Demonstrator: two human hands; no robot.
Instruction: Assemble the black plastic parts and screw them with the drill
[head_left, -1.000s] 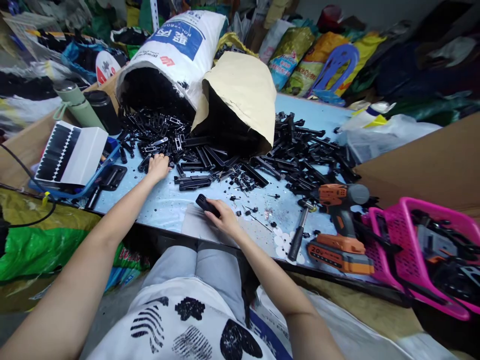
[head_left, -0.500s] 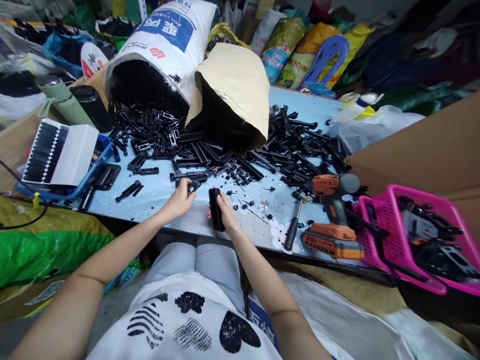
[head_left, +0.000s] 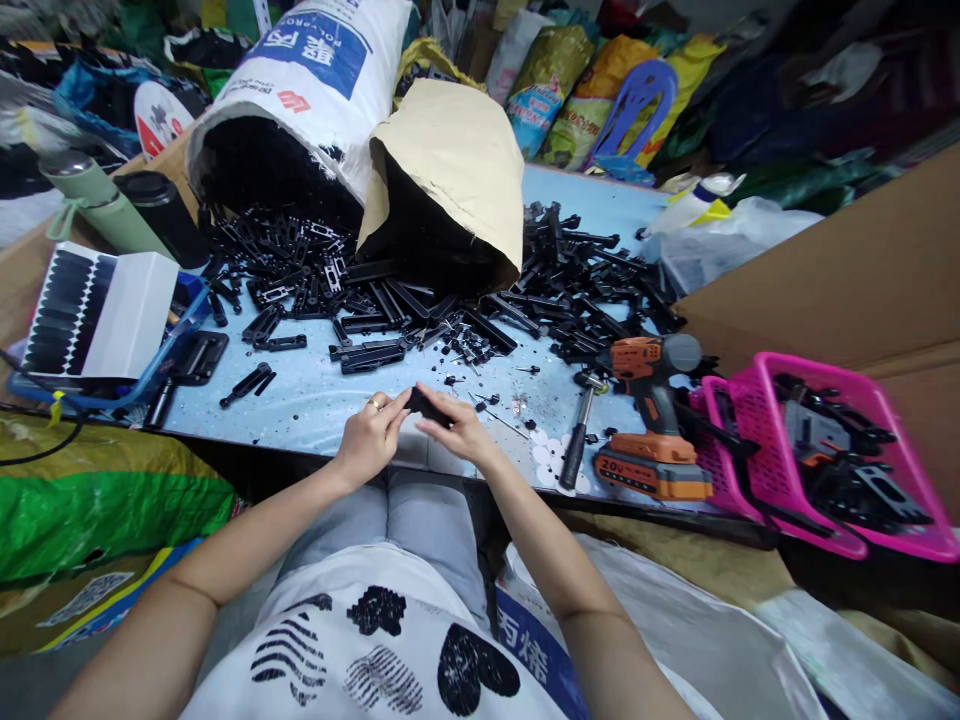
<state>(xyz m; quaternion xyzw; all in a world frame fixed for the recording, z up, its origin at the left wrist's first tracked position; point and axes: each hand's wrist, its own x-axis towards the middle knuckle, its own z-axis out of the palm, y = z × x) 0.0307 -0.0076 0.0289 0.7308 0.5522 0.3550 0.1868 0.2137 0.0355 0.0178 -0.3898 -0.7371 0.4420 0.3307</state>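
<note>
While my right hand (head_left: 462, 430) clamps a black part (head_left: 430, 408) and my left hand (head_left: 369, 440) pinches its end, it sits between them; a loosened grip could, I judge, drop it onto the table (head_left: 309, 380) below.

Part, centre (head_left: 430, 406): plastic-looking, matt. Bag, 12 o'clock (head_left: 459, 150): paper, matt, creased. Sack, 11 o'clock (head_left: 346, 108): plastic, slight sheen. Basket, 3 o'clock (head_left: 772, 445): smooth plastic. Hammer head, 4 o'clock (head_left: 592, 382): shiny metal.

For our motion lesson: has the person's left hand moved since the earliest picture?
Yes. Judged against the hammer, the left hand has moved rightward and toward the blue table's near edge, meeting the right hand at a black part.
</note>
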